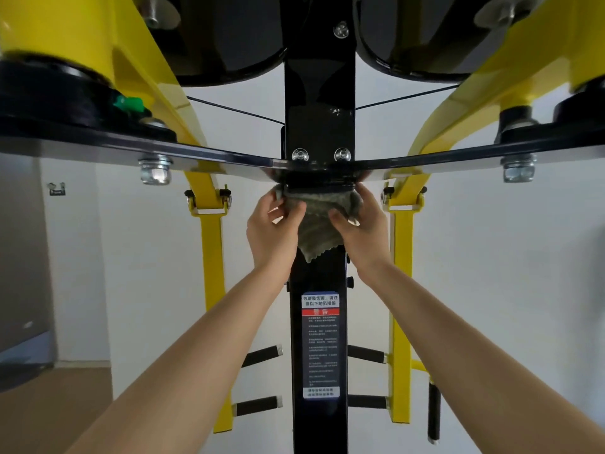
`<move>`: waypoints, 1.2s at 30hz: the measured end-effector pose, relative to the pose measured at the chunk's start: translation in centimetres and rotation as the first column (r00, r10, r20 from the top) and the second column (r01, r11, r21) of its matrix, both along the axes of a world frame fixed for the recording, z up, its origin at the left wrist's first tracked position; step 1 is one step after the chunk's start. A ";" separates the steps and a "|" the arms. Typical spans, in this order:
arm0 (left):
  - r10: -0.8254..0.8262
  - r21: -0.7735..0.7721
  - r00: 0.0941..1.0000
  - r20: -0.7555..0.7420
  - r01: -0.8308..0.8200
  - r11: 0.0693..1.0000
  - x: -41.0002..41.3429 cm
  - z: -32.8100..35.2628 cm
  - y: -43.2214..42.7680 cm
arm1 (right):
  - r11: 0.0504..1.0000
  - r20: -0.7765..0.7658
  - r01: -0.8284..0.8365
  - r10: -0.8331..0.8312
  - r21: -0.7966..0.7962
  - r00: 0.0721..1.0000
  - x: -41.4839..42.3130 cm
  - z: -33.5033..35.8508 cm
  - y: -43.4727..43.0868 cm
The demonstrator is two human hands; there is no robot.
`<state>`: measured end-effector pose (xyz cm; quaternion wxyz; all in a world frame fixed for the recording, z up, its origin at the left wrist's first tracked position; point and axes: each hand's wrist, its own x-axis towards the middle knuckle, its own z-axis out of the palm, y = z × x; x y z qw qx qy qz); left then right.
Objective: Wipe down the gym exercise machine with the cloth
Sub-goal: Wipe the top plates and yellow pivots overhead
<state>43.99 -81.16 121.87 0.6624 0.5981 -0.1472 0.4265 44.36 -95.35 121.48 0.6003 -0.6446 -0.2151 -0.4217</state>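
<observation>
Both my hands grip the grey cloth (319, 221) at the centre of the frame: my left hand (271, 224) pinches its left end, my right hand (363, 221) its right. It is stretched across the black post (319, 276), just under the cross plate (196, 152), with a loose corner hanging down. The post's long axis runs top to bottom and the cloth lies crosswise. Nothing shows what is already wiped; I judge the lower post and yellow arms (211, 257) remain.
</observation>
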 end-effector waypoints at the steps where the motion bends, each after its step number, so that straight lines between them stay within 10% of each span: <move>1: 0.046 0.031 0.999 0.011 -0.046 0.998 0.2 0.1 -0.2 | 0.999 0.027 0.038 -0.038 -0.024 0.999 0.2 0.1 0.2; 12: 0.295 0.160 0.955 0.013 -0.293 0.943 1.5 -1.1 -0.3 | 0.975 0.049 0.211 -0.208 -0.074 0.977 1.5 -1.6 0.0; 36: 0.382 0.384 0.904 -0.191 -0.289 0.877 -0.5 -16.1 1.1 | 0.996 -0.223 0.087 -0.090 -0.024 0.971 -0.6 -16.9 -0.7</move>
